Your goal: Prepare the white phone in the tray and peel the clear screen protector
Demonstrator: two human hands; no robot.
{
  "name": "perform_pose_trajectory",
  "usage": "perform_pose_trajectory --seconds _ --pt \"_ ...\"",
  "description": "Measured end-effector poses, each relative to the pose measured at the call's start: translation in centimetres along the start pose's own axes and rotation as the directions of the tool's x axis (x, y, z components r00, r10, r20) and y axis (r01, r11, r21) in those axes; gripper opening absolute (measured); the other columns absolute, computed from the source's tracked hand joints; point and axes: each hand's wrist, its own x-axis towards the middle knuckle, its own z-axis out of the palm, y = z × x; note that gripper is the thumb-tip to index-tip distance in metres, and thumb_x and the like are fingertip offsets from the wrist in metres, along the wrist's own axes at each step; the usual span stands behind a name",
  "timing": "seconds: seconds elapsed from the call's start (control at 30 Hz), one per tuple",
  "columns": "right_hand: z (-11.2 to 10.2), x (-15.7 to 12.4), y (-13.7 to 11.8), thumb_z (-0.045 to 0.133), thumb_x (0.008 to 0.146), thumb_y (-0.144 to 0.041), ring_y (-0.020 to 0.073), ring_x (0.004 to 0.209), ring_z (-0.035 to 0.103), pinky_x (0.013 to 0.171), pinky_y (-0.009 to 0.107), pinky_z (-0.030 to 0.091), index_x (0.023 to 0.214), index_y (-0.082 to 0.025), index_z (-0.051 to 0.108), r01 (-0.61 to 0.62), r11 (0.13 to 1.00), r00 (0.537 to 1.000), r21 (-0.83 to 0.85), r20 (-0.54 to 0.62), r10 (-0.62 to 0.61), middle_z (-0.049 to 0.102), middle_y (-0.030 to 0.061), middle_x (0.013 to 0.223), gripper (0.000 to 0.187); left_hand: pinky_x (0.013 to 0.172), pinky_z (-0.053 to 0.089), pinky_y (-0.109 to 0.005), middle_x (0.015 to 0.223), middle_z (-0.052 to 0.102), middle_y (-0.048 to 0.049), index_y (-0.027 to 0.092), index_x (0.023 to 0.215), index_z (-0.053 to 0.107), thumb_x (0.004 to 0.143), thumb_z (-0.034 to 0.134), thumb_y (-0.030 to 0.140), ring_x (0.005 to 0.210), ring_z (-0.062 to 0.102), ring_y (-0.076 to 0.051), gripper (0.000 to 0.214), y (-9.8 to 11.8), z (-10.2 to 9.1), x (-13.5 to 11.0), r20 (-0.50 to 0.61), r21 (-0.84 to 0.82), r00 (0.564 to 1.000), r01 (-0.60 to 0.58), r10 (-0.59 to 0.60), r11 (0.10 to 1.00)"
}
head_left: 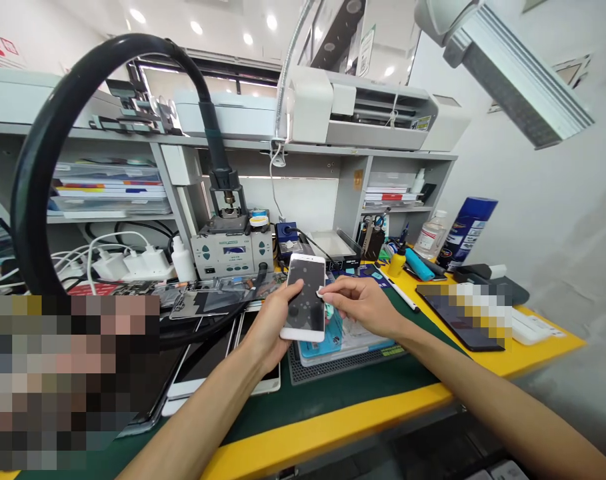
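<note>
My left hand (275, 317) is closed around a white-framed smartphone (305, 313), the thumb lying on its left edge. The phone is held up with its dark screen facing me; pale round spots are scattered over the glass. At the phone's right edge, the fingers of my right hand (360, 303) pinch a small white piece (320, 292), whose kind I cannot make out. The piece touches or nearly touches the screen. Below the phone, a flat clear-and-blue case (353, 340) rests on a dark perforated mat (303, 375).
Several phones lie left of the mat, including a white one (197, 367). A hot-air rework station (233, 250) stands behind, and a thick black hose (20, 200) arches on the left. A dark tablet (460, 320), a blue spray can (467, 230) and a yellow bottle (397, 264) are right.
</note>
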Motion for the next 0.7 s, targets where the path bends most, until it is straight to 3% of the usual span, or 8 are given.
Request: perform_pose_trajectory --seconds 0.13,0.33,0.5,0.7 --pt "-0.4 0.3 0.1 0.071 0.086 -0.043 0.0095 0.043 0.047 0.042 0.023 0.037 0.097 -0.017 0.077 -0.016 1.000 0.992 0.021 -0.122 0.019 0.060 -0.0018 0.055 0.029 0.057 0.060 -0.040 0.080 0.073 -0.0090 0.020 0.119 0.054 0.090 0.063 0.033 0.062 0.073 -0.027 0.033 0.1 0.2 -0.5 0.107 0.097 0.993 0.046 -0.057 0.994" --pt "-1.1 1.0 0.7 0.072 0.084 -0.046 0.0094 0.040 0.044 0.040 0.024 0.035 0.097 -0.015 0.076 -0.003 0.999 0.953 0.036 -0.303 0.014 0.057 -0.0028 0.051 0.033 0.055 0.059 -0.037 0.080 0.073 -0.0139 0.011 0.114 0.061 0.094 0.054 0.050 0.061 0.072 -0.027 0.045 0.3 0.2 -0.8 0.212 0.068 0.966 0.139 -0.150 0.988" --pt "-1.5 1.1 1.1 0.071 0.085 -0.044 0.0116 0.048 0.049 0.045 0.024 0.039 0.096 -0.015 0.075 0.042 0.999 0.924 -0.004 -0.380 -0.041 0.060 -0.0008 0.057 0.032 0.060 0.060 -0.039 0.088 0.074 -0.0159 0.011 0.120 0.062 0.099 0.042 0.044 0.069 0.073 -0.027 0.043 0.7 0.4 -1.0 0.281 0.013 0.949 0.148 -0.146 0.989" --pt "-1.5 0.7 1.3 0.069 0.088 -0.043 0.0123 0.052 0.048 0.049 0.025 0.039 0.094 -0.015 0.075 0.101 0.988 0.901 -0.121 -0.409 -0.142 0.060 0.0002 0.060 0.029 0.062 0.059 -0.039 0.089 0.074 -0.0150 0.012 0.123 0.060 0.098 0.048 0.044 0.070 0.072 -0.028 0.042 1.1 0.4 -1.4 0.291 0.065 0.942 0.158 -0.170 0.985"
